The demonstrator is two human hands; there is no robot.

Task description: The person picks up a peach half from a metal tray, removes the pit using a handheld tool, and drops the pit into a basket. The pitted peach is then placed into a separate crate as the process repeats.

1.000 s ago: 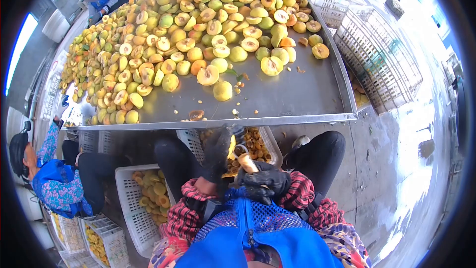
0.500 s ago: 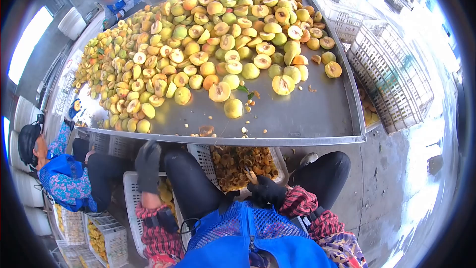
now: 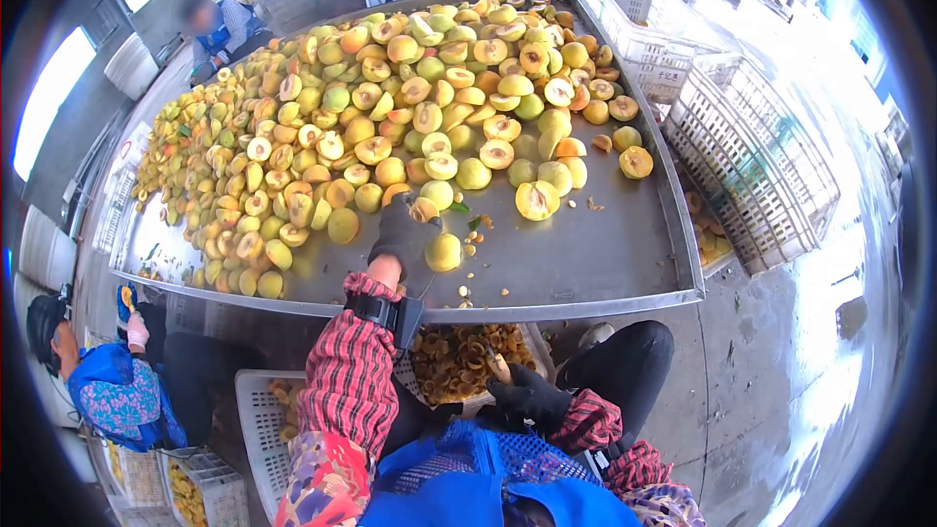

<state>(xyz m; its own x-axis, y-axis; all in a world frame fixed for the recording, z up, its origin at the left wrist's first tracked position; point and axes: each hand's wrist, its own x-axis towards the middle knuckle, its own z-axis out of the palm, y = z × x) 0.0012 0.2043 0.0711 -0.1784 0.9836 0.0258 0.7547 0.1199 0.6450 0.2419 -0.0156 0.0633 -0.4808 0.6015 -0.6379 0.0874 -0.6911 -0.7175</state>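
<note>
My left hand, in a dark glove, reaches over the metal table with its fingers curled round a halved peach at the near edge of the pile. A whole-looking yellow peach lies just beside that hand. Down by my lap, my right hand, also gloved, is closed on a tool with a wooden handle; its thin, dark tip is too small to make out. Below it stands a crate of brown peach scraps.
Many cut peaches cover the metal table, which has a raised rim. A white crate stands at my left leg, and stacked crates are at the right. A co-worker sits at left; others are across the table.
My left hand has risen from beside the left crate to the peaches on the table and closed round a half. My right hand stays low with the tool. The view has shifted slightly.
</note>
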